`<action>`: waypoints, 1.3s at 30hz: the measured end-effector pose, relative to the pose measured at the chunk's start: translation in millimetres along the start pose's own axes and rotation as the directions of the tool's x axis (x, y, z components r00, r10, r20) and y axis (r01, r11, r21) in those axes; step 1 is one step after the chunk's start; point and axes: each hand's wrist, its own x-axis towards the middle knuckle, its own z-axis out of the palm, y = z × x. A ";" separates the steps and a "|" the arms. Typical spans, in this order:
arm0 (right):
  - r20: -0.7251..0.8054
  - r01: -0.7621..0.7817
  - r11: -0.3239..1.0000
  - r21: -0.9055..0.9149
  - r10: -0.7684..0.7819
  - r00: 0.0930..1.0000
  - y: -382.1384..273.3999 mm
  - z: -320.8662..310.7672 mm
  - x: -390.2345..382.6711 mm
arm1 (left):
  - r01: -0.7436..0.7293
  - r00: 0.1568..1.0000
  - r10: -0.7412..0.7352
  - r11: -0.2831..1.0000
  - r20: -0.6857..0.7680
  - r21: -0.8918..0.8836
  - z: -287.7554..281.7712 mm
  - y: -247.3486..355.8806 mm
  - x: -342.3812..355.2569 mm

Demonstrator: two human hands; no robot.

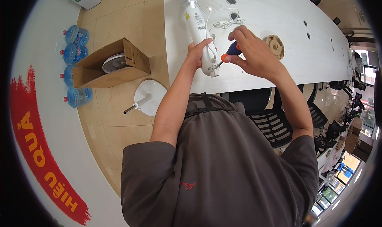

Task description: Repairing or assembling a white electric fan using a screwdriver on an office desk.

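A white electric fan body [195, 24] lies along the left part of the white table, its motor head at the far end and its lower end toward me. My left hand [197, 53] is wrapped round the fan's neck near that lower end. In my right hand [254, 51] is a screwdriver [233, 48] with a dark blue and orange handle. The screwdriver's tip reaches the lower end of the fan; the screw itself is too small to make out. A coiled white power cord [227, 24] lies just beyond my right hand, and clear fan blades [207, 3] rest beside the motor head.
A moulded brown pulp piece [275, 47] lies on the table [286, 24] to the right. On the floor at left are an open cardboard box [137, 59] holding a fan grille, a white round base with a pole [150, 96], and several water bottles [77, 53]. Black chairs [270, 127] stand against the table's near edge.
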 end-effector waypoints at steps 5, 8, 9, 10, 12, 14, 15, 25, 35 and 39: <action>0.203 0.049 0.959 0.277 -0.108 0.973 6.3 -6.3 6.4 | 0.009 1.000 -0.009 1.000 -0.027 -0.001 4.0 2.3 -2.2; 0.375 -0.185 0.973 -0.137 0.224 0.900 -13.2 -14.5 15.8 | 0.015 0.999 -0.015 1.000 -0.033 0.007 3.3 2.9 -3.1; 0.375 -0.183 0.973 -0.137 0.222 0.900 -15.8 -15.8 18.2 | 0.012 0.999 -0.012 1.000 -0.031 0.014 1.9 2.7 -2.9; 0.362 -0.230 0.957 -0.174 0.280 0.889 -17.4 -16.7 20.4 | 0.009 1.000 -0.008 1.000 -0.030 0.021 0.8 2.4 -2.7; 0.345 -0.278 0.937 -0.212 0.338 0.876 -12.6 -12.6 18.0 | 0.005 1.000 -0.005 1.000 -0.015 0.019 0.9 2.2 -2.0; -0.006 0.002 0.997 0.077 -0.002 1.000 2.4 0.3 7.0 | 0.002 1.000 -0.002 1.000 -0.001 0.019 1.0 2.0 -1.8; -0.007 0.001 0.997 0.076 -0.001 1.000 6.6 1.6 6.1 | -0.002 1.000 0.002 1.000 0.008 0.008 1.1 1.9 -1.8; 0.367 -0.272 0.946 -0.177 0.320 0.874 -24.4 -20.8 21.7 | 0.004 1.000 -0.004 1.000 -0.031 0.018 -0.2 0.9 -0.3; 0.097 0.004 0.950 0.312 -0.036 0.995 6.4 0.4 13.2 | 0.004 1.000 -0.005 1.000 -0.005 -0.029 4.3 3.5 -3.1; 0.202 -0.178 0.982 -0.062 0.187 0.961 -7.1 -6.9 19.9 | 0.006 1.000 -0.006 1.000 -0.029 -0.015 2.7 3.0 -2.2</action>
